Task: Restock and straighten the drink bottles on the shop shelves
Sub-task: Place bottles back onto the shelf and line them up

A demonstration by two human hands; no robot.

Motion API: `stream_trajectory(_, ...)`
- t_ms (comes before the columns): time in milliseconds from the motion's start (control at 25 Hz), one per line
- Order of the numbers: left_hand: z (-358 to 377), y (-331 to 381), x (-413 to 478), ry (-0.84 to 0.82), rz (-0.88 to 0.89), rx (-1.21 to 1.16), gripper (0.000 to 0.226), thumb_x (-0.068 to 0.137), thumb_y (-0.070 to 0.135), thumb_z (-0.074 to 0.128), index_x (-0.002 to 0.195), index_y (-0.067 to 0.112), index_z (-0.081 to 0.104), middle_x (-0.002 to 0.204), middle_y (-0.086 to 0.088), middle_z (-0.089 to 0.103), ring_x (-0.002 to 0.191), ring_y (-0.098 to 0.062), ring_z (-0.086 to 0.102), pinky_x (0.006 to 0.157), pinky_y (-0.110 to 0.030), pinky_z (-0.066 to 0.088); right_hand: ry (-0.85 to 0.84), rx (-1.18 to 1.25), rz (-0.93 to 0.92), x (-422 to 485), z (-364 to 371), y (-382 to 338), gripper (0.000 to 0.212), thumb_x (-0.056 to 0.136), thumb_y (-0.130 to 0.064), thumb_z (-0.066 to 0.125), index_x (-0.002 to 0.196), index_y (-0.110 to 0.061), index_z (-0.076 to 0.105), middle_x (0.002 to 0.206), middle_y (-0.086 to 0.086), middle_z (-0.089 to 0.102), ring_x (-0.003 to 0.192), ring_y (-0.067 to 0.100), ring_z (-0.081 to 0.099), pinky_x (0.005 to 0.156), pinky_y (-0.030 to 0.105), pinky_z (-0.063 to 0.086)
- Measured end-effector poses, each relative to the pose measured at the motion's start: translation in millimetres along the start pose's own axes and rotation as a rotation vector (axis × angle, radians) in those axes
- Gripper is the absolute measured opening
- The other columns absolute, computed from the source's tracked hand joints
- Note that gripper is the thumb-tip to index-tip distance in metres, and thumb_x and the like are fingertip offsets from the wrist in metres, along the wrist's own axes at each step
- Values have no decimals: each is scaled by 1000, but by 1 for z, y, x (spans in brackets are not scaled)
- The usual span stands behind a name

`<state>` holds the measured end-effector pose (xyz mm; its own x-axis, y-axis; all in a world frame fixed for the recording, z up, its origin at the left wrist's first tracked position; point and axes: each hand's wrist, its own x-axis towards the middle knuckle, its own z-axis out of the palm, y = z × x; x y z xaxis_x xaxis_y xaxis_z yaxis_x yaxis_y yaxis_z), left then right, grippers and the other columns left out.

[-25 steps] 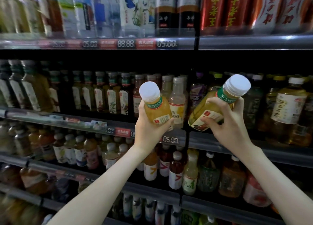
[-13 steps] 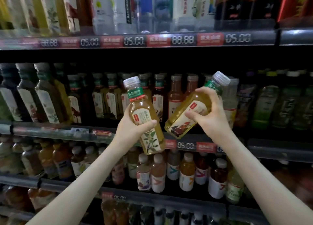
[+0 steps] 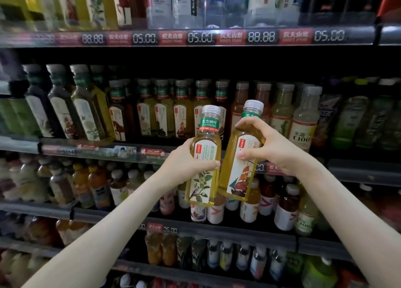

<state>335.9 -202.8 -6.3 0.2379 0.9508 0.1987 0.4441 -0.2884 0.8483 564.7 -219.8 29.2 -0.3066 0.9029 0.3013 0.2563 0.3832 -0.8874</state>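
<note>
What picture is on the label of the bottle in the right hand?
A ship with orange-red sails on the bottle; clearest in the head view.

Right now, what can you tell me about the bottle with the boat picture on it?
The boat bottle looks like clear plastic, filled with yellow-green drink. It has a pale cap, a green neck band and a cream label with a red-sailed ship. It tilts, top leaning right, in front of the shelves. The right hand grips its upper half.

Dark tiered shelving (image 3: 238,231) with glowing price strips (image 3: 199,37) fills the dim view
</note>
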Motion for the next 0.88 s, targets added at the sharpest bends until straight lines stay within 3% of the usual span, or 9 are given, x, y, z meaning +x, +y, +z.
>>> stream_trajectory(280, 11, 21, -29, 51, -34, 66, 79, 55, 52, 81, 124, 33, 46, 102, 12, 65, 92, -5, 64, 85, -33, 55, -126, 5, 23, -20, 3, -3, 64, 70, -3, 80, 115, -41, 55, 120, 0, 56, 95, 16, 68, 73, 33, 58)
stream_trajectory(480, 9, 15, -53, 182, -72, 22, 73, 60, 47, 82, 121, 38, 43, 102, 12, 64, 94, -6, 64, 87, -33, 54, -121, -106, -39, -18, 18, -2, 68, 69, -13, 83, 115, -51, 52, 127, 2, 48, 102, 22, 63, 80, 39, 58)
stream_trajectory(760, -33, -1, -47, 414, -69, -160, 73, 67, 36, 82, 127, 25, 41, 108, 3, 63, 95, -12, 64, 87, -36, 54, 288, -201, -206, 3, 35, -3, 59, 74, -12, 79, 105, -50, 46, 122, 3, 37, 109, 22, 51, 84, 38, 56)
stream_trajectory(880, -59, -13, -36, 510, -40, -187, 76, 68, 34, 83, 129, 23, 39, 107, 3, 63, 94, -12, 64, 85, -35, 54, 438, -181, -286, 27, 46, -5, 57, 77, -8, 76, 110, -41, 44, 125, 2, 34, 108, 14, 48, 76, 16, 52)
